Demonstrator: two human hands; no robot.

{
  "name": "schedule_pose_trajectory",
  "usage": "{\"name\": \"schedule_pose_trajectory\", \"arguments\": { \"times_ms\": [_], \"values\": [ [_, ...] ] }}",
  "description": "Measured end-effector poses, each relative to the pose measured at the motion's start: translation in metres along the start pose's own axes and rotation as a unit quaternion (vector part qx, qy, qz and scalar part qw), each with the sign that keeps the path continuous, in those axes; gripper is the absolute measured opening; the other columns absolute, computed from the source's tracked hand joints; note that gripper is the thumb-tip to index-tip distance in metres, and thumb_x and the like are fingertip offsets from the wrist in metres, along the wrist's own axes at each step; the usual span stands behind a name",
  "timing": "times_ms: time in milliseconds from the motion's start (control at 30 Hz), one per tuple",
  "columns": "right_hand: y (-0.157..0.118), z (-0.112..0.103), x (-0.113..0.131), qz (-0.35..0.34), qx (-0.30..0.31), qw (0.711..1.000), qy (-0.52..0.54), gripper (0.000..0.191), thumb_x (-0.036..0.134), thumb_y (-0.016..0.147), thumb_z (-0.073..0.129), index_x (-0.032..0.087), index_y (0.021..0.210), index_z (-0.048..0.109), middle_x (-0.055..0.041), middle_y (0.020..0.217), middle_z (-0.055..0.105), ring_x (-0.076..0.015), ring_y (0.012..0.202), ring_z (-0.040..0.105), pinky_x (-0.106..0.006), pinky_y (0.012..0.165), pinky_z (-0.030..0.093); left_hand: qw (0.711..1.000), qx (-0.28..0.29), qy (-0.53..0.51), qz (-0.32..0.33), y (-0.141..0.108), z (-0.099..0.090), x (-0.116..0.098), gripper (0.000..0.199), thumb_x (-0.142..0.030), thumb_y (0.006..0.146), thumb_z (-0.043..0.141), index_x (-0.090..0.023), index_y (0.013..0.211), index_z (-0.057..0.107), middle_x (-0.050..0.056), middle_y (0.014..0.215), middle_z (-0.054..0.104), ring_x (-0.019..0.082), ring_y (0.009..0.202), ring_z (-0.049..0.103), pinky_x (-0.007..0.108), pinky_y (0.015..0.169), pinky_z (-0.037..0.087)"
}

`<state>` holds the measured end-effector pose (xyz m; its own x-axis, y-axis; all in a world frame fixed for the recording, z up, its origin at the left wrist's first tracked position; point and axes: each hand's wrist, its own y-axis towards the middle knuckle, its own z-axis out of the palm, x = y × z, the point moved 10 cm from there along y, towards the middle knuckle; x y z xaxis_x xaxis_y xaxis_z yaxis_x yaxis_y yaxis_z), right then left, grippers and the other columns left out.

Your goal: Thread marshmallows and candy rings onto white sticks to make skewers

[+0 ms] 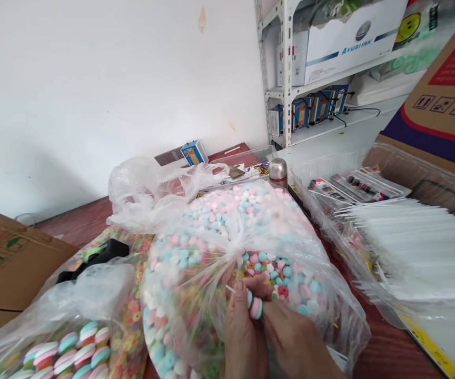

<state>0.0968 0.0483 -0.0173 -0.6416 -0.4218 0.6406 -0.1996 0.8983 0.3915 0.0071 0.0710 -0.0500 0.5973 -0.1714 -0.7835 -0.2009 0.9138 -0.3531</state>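
Observation:
Low in the middle of the view, my left hand (240,329) is closed around a thin white stick (230,289), whose tip pokes out by the thumb. Pink, white and blue marshmallows (256,307) sit in line with the stick between my hands. My right hand (296,337) has its fingers bent against the marshmallows from the right; its fingertips are partly hidden. Under both hands lies a large clear plastic bag (310,247), gathered at its middle, full of pastel candies. Through an opening, loose marshmallows and small colourful ring candies (283,292) show.
At lower left, a second bag holds finished-looking marshmallow stacks (69,352), with a black tape dispenser (101,258) above. Rightward, a clear bin (318,221) contains white sticks (417,247). A metal-capped bottle (278,171) stands behind. Cardboard boxes (10,263) and a shelf (287,68) flank the table.

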Motion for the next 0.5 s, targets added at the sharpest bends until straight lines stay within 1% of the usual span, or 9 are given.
{"name": "schedule_pose_trajectory", "arguments": {
  "times_ms": [67, 133, 167, 200, 267, 333, 400, 433, 500],
  "values": [
    [0.005, -0.013, -0.018, 0.023, 0.032, 0.999, -0.035, 0.031, 0.021, 0.099, 0.03, 0.024, 0.085, 0.058, -0.0032, 0.079, 0.066, -0.0185, 0.069, 0.067, -0.027, 0.06, 0.049, 0.997, -0.001, 0.065, 0.042, 0.008, -0.006, -0.015, 0.045, -0.059, 0.09, 0.053, -0.02, 0.109, 0.066, 0.011, 0.108, 0.07, 0.024, 0.093, 0.069, 0.037, 0.082, 0.055],
    [0.008, -0.034, -0.039, 0.046, 0.03, 0.993, -0.101, 0.027, 0.024, 0.098, 0.036, 0.024, 0.085, 0.059, -0.0027, 0.077, 0.065, -0.0199, 0.065, 0.066, -0.028, 0.057, 0.046, 0.966, 0.016, 0.224, 0.131, 0.013, -0.006, -0.041, 0.038, -0.052, 0.093, 0.053, -0.024, 0.115, 0.065, 0.01, 0.115, 0.068, 0.025, 0.1, 0.067, 0.04, 0.087, 0.052],
    [0.008, -0.04, -0.052, 0.069, 0.041, 0.989, -0.125, 0.024, 0.024, 0.097, 0.038, 0.024, 0.085, 0.059, -0.0033, 0.078, 0.066, -0.0212, 0.067, 0.067, -0.029, 0.057, 0.045, 0.923, 0.038, 0.337, 0.181, 0.014, 0.0, -0.052, 0.028, -0.044, 0.092, 0.056, -0.025, 0.11, 0.067, 0.009, 0.111, 0.069, 0.026, 0.099, 0.065, 0.041, 0.088, 0.051],
    [0.008, -0.044, -0.063, 0.092, 0.05, 0.985, -0.138, 0.022, 0.025, 0.095, 0.04, 0.024, 0.084, 0.059, -0.0036, 0.077, 0.066, -0.0222, 0.068, 0.067, -0.03, 0.058, 0.045, 0.86, 0.063, 0.452, 0.227, 0.013, 0.007, -0.058, 0.018, -0.036, 0.091, 0.06, -0.025, 0.101, 0.07, 0.008, 0.103, 0.07, 0.026, 0.097, 0.064, 0.041, 0.088, 0.049],
    [0.008, -0.04, -0.078, 0.13, 0.077, 0.981, -0.125, 0.02, 0.024, 0.093, 0.043, 0.023, 0.082, 0.059, -0.0039, 0.078, 0.068, -0.0228, 0.071, 0.066, -0.031, 0.061, 0.044, 0.705, 0.109, 0.636, 0.294, 0.009, 0.022, -0.054, 0.008, -0.023, 0.086, 0.064, -0.024, 0.083, 0.071, 0.007, 0.089, 0.07, 0.028, 0.092, 0.062, 0.044, 0.086, 0.047],
    [0.012, -0.023, -0.076, 0.137, 0.107, 0.983, -0.065, 0.017, 0.019, 0.089, 0.045, 0.023, 0.082, 0.061, -0.0036, 0.08, 0.069, -0.0214, 0.073, 0.066, -0.03, 0.064, 0.045, 0.578, 0.119, 0.739, 0.326, 0.006, 0.029, -0.043, 0.011, -0.016, 0.083, 0.064, -0.023, 0.078, 0.07, 0.007, 0.083, 0.069, 0.03, 0.089, 0.062, 0.045, 0.083, 0.045],
    [0.019, -0.001, -0.065, 0.128, 0.133, 0.983, 0.012, 0.021, 0.012, 0.082, 0.047, 0.023, 0.088, 0.064, -0.004, 0.087, 0.072, -0.0204, 0.081, 0.067, -0.029, 0.071, 0.046, 0.51, 0.105, 0.783, 0.34, 0.005, 0.031, -0.035, 0.011, -0.014, 0.083, 0.065, -0.022, 0.085, 0.071, 0.007, 0.087, 0.071, 0.031, 0.088, 0.062, 0.046, 0.08, 0.045],
    [0.022, 0.008, -0.06, 0.126, 0.141, 0.981, 0.042, 0.026, 0.009, 0.079, 0.047, 0.023, 0.091, 0.065, -0.0046, 0.092, 0.073, -0.0208, 0.086, 0.068, -0.029, 0.074, 0.046, 0.498, 0.098, 0.79, 0.345, 0.005, 0.032, -0.033, 0.013, -0.013, 0.082, 0.065, -0.022, 0.09, 0.071, 0.007, 0.09, 0.072, 0.032, 0.09, 0.063, 0.046, 0.08, 0.044],
    [0.028, 0.02, -0.054, 0.132, 0.145, 0.978, 0.075, 0.032, 0.006, 0.077, 0.045, 0.022, 0.095, 0.066, -0.0074, 0.099, 0.073, -0.0235, 0.092, 0.067, -0.032, 0.079, 0.046, 0.501, 0.096, 0.786, 0.348, 0.004, 0.033, -0.03, 0.017, -0.011, 0.081, 0.065, -0.021, 0.094, 0.07, 0.008, 0.096, 0.072, 0.032, 0.093, 0.063, 0.046, 0.081, 0.044]
  ]
}}
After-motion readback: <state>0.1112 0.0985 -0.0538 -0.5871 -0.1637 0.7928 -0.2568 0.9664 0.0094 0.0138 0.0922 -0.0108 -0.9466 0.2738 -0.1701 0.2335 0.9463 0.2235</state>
